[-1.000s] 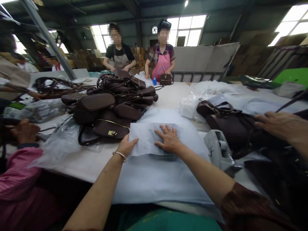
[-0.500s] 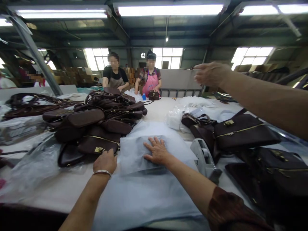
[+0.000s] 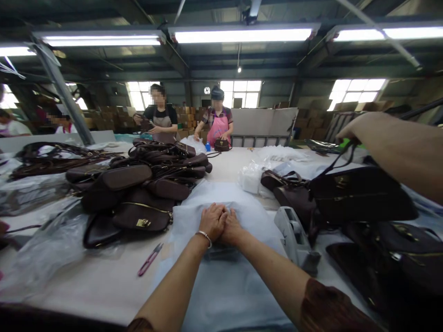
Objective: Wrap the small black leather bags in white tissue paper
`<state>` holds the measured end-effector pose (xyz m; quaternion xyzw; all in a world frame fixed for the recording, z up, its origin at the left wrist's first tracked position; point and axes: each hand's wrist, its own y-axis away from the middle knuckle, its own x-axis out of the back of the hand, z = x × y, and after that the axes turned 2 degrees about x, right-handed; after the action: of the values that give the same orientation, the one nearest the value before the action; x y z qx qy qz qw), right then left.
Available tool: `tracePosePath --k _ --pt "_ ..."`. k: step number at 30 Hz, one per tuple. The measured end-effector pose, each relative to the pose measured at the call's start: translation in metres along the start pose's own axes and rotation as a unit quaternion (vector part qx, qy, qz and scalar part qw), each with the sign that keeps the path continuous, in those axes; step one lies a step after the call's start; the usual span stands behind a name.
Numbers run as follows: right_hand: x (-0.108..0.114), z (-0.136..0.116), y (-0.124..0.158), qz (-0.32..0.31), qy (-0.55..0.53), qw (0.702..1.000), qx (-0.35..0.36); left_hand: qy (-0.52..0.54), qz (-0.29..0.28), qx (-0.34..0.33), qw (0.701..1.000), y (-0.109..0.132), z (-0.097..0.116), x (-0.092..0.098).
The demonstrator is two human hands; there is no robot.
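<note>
My left hand, with a bracelet at the wrist, and my right hand are side by side and touching in the middle of the table. Both have their fingers drawn together and press down on a folded pale blue sheet, which is bunched over something I cannot make out. The fold lies on a larger stack of pale blue sheets that runs to the table's near edge. A pile of dark brown handbags lies just left of my left hand.
Pink snips lie on the white table near left. A grey tape dispenser stands right of my hands. A co-worker's arm lifts a brown bag by its strap. Clear plastic bags lie left. Two people work at the far end.
My left hand has slid right over the folded sheet to meet my right hand, whose spread fingers have drawn together. The co-worker's raised hand has come down and taken a bag's strap.
</note>
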<state>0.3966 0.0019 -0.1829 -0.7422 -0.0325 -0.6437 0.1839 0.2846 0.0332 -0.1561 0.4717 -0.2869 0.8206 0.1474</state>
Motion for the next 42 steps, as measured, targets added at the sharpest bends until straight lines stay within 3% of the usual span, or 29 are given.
tracePosePath --k 4,11,20,23,30,34,36,38,42 --pt "0.008 0.001 0.003 -0.041 -0.017 0.999 -0.01 0.035 -0.019 0.004 0.999 0.001 -0.01 -0.004" --pt "0.019 0.014 0.019 -0.072 -0.051 0.996 0.01 0.051 -0.027 -0.014 0.998 0.003 -0.009 -0.013" --pt "0.008 0.048 0.084 -0.042 -0.069 0.994 -0.067 -0.105 -0.079 -0.05 0.99 0.009 0.003 -0.014" --pt "0.008 0.065 0.109 -0.071 -0.081 0.989 -0.104 -0.132 -0.1 -0.05 0.985 0.01 0.007 -0.014" --pt "0.035 0.087 0.149 -0.179 0.039 0.967 -0.178 -0.135 -0.117 -0.042 0.983 0.009 0.009 -0.012" --pt "0.054 0.072 0.161 -0.171 0.091 0.955 -0.225 -0.136 -0.118 -0.038 0.983 0.01 0.011 -0.011" --pt "0.061 0.055 0.168 -0.131 0.081 0.969 -0.194 -0.139 -0.116 -0.037 0.983 0.01 0.011 -0.011" --pt "0.065 0.033 0.178 -0.122 0.017 0.986 -0.109 -0.14 -0.114 -0.041 0.983 0.011 0.011 -0.011" --pt "0.06 -0.009 0.203 -0.232 -0.082 0.967 0.07 -0.132 -0.114 -0.045 0.984 0.011 0.008 -0.012"
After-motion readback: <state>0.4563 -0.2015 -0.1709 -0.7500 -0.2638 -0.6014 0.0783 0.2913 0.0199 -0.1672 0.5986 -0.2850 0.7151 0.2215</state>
